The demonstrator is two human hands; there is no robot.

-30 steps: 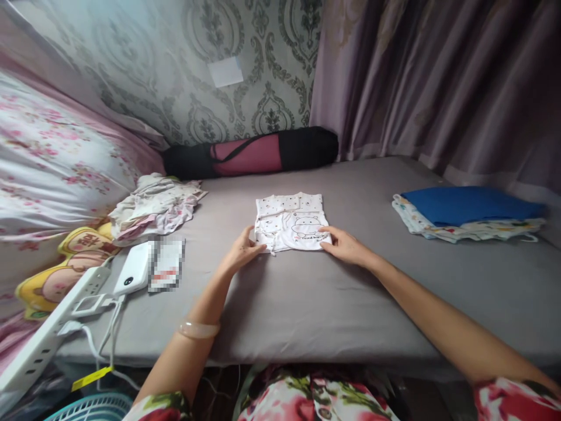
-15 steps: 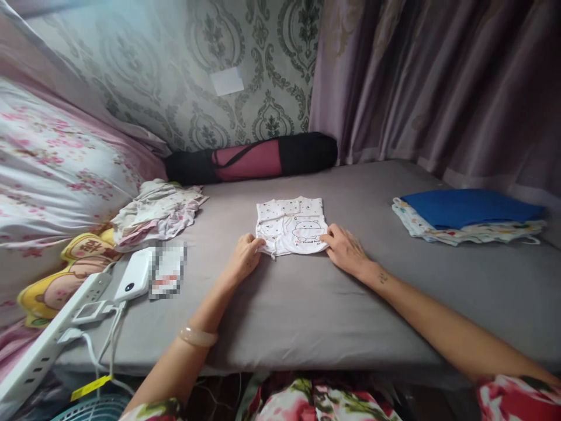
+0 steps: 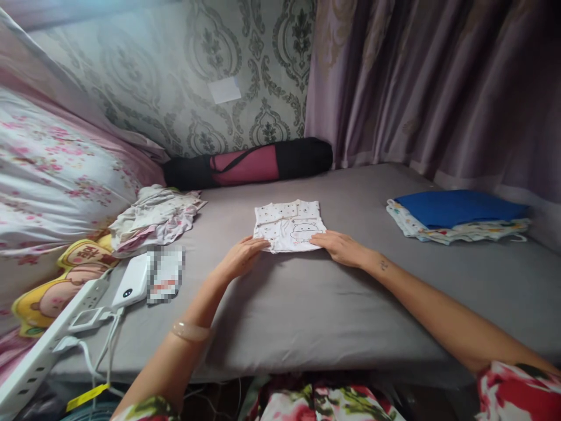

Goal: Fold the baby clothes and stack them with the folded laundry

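Left hand (image 3: 242, 257) and right hand (image 3: 344, 248) have uncurled, fingers open across the lower corners of the small white printed cloth garment (image 3: 287, 227), mid-way along the grey sheet (image 3: 372, 310) (crumpled pale clothes (image 3: 153, 213) lie left).

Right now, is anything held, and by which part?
The left hand and right hand lie on the near left and right corners of the folded white printed cloth garment; whether they grip cannot be told.

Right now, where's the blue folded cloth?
In the head view, the blue folded cloth is on the right side of the bed, on top of light patterned cloths, in front of the purple curtain.
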